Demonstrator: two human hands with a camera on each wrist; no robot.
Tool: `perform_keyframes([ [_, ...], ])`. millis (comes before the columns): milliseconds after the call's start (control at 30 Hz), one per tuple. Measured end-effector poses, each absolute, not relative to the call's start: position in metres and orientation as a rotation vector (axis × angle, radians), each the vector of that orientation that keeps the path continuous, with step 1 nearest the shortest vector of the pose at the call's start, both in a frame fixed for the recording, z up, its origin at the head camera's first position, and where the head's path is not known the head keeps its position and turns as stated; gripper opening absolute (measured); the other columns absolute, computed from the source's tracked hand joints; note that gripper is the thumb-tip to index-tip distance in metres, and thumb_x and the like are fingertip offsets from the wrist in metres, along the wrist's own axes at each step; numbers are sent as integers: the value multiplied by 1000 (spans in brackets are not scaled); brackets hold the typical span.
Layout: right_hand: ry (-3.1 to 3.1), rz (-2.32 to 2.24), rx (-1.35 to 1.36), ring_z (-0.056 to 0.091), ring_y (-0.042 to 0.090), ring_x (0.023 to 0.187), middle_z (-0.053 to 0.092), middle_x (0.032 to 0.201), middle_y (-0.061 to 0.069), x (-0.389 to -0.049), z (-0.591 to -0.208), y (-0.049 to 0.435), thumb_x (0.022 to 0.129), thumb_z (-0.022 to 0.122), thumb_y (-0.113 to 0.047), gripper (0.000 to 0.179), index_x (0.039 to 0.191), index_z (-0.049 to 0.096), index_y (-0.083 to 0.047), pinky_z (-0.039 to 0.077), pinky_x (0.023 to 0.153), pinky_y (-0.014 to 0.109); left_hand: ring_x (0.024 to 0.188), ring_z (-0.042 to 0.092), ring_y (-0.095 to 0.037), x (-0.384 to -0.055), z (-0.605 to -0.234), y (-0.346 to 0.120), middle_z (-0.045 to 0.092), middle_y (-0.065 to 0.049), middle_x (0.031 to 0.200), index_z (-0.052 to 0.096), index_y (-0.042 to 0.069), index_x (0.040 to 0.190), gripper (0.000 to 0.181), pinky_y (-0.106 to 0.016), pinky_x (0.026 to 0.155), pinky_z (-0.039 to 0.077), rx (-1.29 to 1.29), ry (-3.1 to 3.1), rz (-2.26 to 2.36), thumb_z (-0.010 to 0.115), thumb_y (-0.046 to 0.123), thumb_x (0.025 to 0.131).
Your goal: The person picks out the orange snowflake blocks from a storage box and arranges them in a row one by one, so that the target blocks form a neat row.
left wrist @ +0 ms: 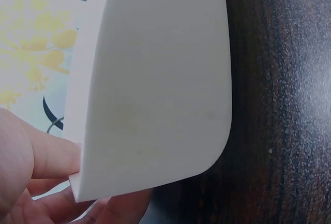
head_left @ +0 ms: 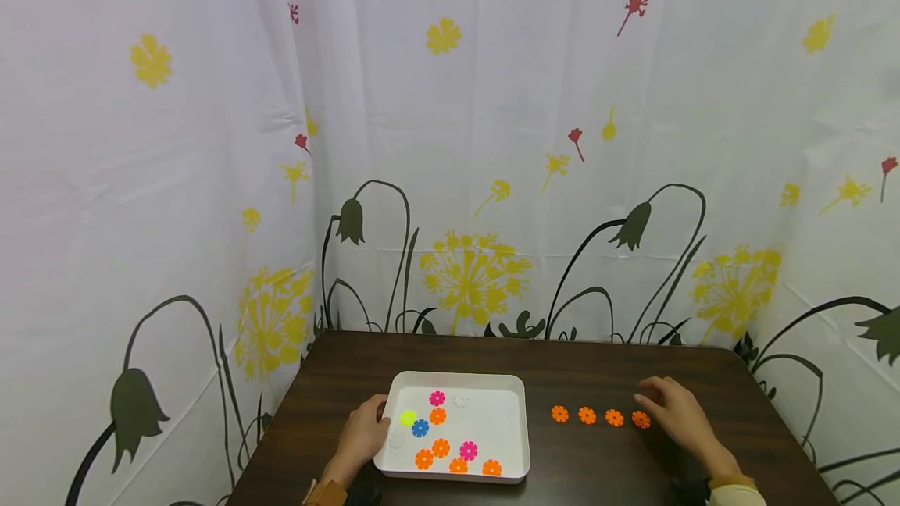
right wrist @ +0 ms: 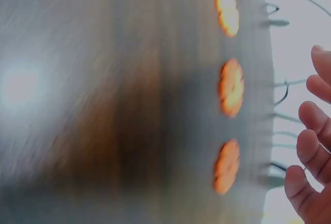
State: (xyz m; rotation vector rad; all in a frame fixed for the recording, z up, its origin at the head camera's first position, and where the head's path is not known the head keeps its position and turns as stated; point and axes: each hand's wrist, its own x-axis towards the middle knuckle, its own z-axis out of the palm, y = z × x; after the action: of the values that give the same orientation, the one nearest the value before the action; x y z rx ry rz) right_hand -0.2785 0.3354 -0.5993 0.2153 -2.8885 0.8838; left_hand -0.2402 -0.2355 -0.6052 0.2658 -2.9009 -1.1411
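A white rectangular tray lies on the dark table, with my left hand gripping its left rim. The left wrist view shows the thumb and fingers on either side of the tray wall. Inside are flower-shaped pieces: several orange, two pink, one blue, one yellow-green, and faint white ones. Right of the tray, several orange flower pieces form a row. My right hand hovers by the row's rightmost orange piece, fingers loosely bent, holding nothing in the right wrist view.
The brown wooden table has its back edge against a white curtain printed with yellow, red and dark green flowers. More curtain hangs along the left and right sides.
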Motion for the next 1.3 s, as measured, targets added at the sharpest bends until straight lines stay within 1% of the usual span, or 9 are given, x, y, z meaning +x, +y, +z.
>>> perform_keyframes([
  [100, -2878, 898, 254, 56, 14, 78, 62, 92, 1, -284, -595, 321, 98, 76, -24, 32, 123, 72, -3, 47, 65, 30, 91, 66, -26, -239, -605, -235, 74, -17, 111, 63, -4, 138, 42, -53, 82, 53, 273, -2898, -1141, 67, 0, 96],
  [333, -2841, 877, 369, 55, 9, 76, 62, 91, -2, -295, -587, 285, 97, 78, -24, 32, 122, 73, -4, 48, 66, 29, 91, 66, -27, -238, -602, -235, 74, -18, 111, 63, -3, 138, 42, -53, 82, 53, 279, -2896, -1140, 67, 1, 96],
  [567, -2791, 901, 496, 57, 7, 79, 64, 95, -4, -309, -581, 240, 96, 80, -26, 27, 119, 75, -13, 49, 67, 28, 91, 66, -27, -238, -601, -235, 74, -18, 111, 63, -3, 137, 41, -53, 81, 53, 289, -2897, -1138, 67, 2, 96],
  [767, -2786, 918, 583, 57, 6, 81, 64, 96, -4, -317, -574, 205, 94, 81, -26, 25, 117, 75, -16, 50, 69, 27, 91, 66, -28, -238, -602, -233, 73, -21, 116, 62, -4, 138, 41, -55, 84, 54, 283, -2880, -1156, 67, 2, 98],
  [1000, -2781, 907, 725, 55, 7, 78, 61, 93, -5, -314, -573, 179, 94, 82, -24, 27, 116, 75, -11, 47, 66, 26, 92, 66, -28, -236, -603, -232, 73, -22, 115, 62, -5, 138, 42, -55, 84, 54, 288, -2877, -1160, 67, 2, 97],
  [1100, -2767, 892, 772, 55, 9, 78, 60, 92, -6, -313, -574, 169, 93, 83, -24, 26, 114, 75, -13, 46, 66, 26, 92, 66, -28, -235, -602, -232, 72, -22, 116, 61, -5, 139, 43, -55, 84, 54, 289, -2878, -1166, 67, 1, 97],
  [1300, -2738, 827, 905, 54, 8, 78, 64, 92, -1, -311, -576, 149, 92, 84, -25, 25, 113, 75, -14, 46, 67, 25, 94, 66, -29, -235, -604, -231, 72, -23, 118, 62, -5, 139, 42, -57, 87, 54, 301, -2885, -1156, 68, 2, 98],
])
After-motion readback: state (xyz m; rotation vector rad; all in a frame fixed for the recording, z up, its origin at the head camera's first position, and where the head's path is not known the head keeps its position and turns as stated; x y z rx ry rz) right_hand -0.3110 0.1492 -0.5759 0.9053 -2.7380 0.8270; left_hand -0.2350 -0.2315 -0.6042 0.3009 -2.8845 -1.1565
